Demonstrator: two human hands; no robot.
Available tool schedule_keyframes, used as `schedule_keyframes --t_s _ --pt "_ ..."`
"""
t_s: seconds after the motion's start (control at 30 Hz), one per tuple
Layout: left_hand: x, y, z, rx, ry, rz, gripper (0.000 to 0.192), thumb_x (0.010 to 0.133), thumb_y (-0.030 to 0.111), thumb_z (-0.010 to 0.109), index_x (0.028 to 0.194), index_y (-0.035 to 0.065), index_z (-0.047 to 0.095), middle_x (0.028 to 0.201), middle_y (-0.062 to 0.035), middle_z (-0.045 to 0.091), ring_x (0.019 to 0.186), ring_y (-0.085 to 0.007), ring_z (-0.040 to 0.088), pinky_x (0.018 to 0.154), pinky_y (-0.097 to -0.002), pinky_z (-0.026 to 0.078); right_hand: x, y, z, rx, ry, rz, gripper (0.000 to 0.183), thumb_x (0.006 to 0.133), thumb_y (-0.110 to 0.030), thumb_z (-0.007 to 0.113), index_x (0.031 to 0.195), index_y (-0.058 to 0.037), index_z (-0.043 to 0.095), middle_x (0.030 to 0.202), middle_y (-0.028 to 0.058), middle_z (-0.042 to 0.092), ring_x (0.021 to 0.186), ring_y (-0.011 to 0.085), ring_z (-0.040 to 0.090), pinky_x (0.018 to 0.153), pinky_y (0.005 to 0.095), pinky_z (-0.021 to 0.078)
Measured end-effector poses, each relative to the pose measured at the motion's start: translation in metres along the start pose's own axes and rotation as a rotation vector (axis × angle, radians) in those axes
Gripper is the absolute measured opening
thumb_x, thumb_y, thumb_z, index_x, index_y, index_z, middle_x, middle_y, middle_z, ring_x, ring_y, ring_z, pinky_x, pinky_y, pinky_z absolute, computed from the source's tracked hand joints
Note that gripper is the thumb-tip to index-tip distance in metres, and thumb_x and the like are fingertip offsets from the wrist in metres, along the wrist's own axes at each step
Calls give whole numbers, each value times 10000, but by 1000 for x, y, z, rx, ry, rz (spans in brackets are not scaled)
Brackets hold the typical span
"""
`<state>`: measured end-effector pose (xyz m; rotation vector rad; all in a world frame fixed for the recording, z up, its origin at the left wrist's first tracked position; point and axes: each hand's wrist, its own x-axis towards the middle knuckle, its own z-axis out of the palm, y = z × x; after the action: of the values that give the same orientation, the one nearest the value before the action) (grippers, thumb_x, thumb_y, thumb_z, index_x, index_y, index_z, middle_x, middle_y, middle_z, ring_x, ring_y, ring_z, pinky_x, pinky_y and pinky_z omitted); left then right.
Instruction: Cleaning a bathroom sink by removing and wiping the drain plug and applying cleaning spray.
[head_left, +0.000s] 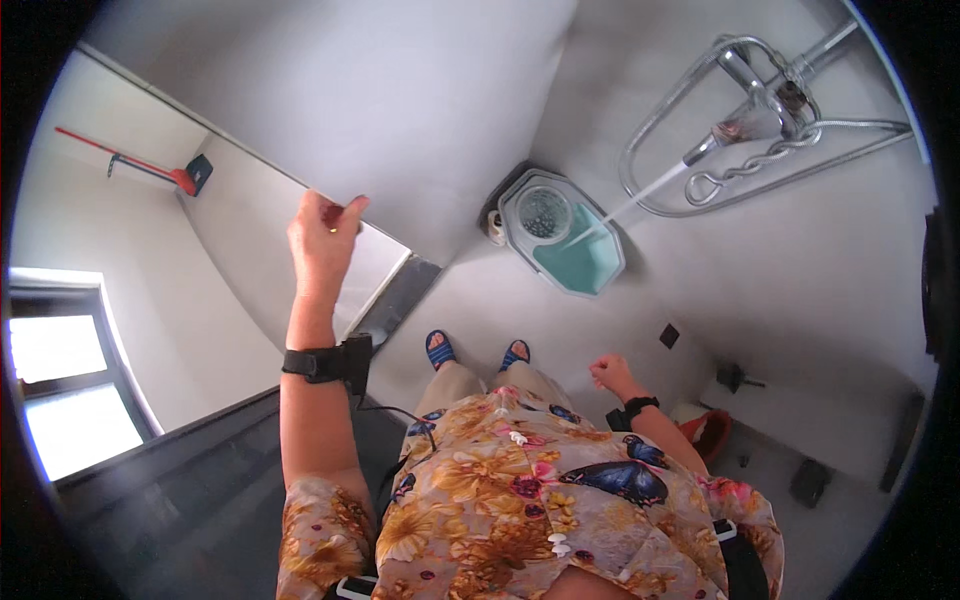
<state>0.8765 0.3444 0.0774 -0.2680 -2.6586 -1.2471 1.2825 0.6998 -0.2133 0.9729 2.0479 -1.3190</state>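
Observation:
My left hand (326, 236) is raised at the edge of a pale wall or door panel (420, 97), fingers curled and thumb out. Whether it grips that edge cannot be told. By my right side, my right hand (611, 375) hangs low with loosely curled fingers and nothing visible in it. Ahead on the floor stands an angular grey plastic basin (615, 251) with a teal inside. Water (645, 195) streams into it from a chrome wall-mounted tap (739, 135). A round, translucent perforated or dimpled object (544, 214) sits inside the basin.
A looped metal shower hose (630, 154) hangs around the tap. Beside the basin is a small white container (496, 227). A dark floor drain (670, 336) lies to the right. Through the opening at left are a raised sill (405, 296), a red-handled broom (127, 156) and a window (75, 382).

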Motion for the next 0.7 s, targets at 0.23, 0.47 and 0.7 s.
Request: schedule_keyframes --t_s 0.23,0.47,0.7 --pt "4 -8 -4 83 -83 -22 334 787 225 831 871 -6 604 694 -93 654 655 -177 651 623 -340 527 14 -36 14 -20 -79 -29 140 854 -120 667 846 18 695 701 84 671 576 154 666 523 305 566" --pt "-36 -77 -20 107 -137 10 373 767 276 811 819 7 558 735 -184 634 721 -384 644 643 -435 501 30 -102 45 33 -126 -97 168 861 -129 658 833 35 685 686 82 663 564 153 654 515 290 546" --pt "-135 -189 -86 299 -280 -350 375 730 309 811 854 15 614 793 -187 658 810 -395 643 713 -470 504 44 -142 64 -5 -201 -39 131 859 -48 654 945 43 692 778 113 685 576 191 676 494 308 570"
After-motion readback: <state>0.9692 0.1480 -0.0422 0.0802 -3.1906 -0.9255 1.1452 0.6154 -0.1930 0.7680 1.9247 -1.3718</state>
